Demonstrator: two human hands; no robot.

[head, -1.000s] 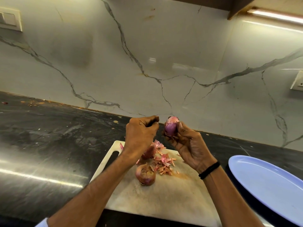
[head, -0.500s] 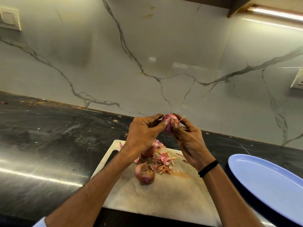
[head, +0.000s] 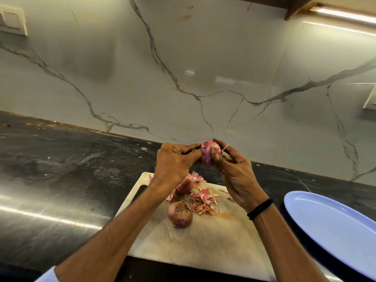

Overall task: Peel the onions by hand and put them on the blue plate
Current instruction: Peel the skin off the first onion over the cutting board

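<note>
You hold one onion (head: 207, 154) up between both hands, above the far edge of the board (head: 203, 241) and in front of the wall (head: 183, 68). Your left hand (head: 175, 161) has its fingers curled, with the thumb and forefinger tips pressed against the onion's left side. Your right hand (head: 236, 174) wraps the onion from the right and from below, thumb on its front, where a thin strip of skin sticks out. The part of the onion that shows is smooth purple with a paler patch on top.

The board lies on the dark bench (head: 61, 169), at its near edge. A second onion (head: 180, 213), brown skin on, sits toward the board's middle. A third onion (head: 185, 185) sits farther back, partly hidden behind your left wrist. Loose peels (head: 203, 200) lie heaped just right of these two. The plate (head: 335, 231) rests on the bench right of the board, toward the near right corner, cut off by the frame. A black band (head: 260, 209) circles your right wrist.
</note>
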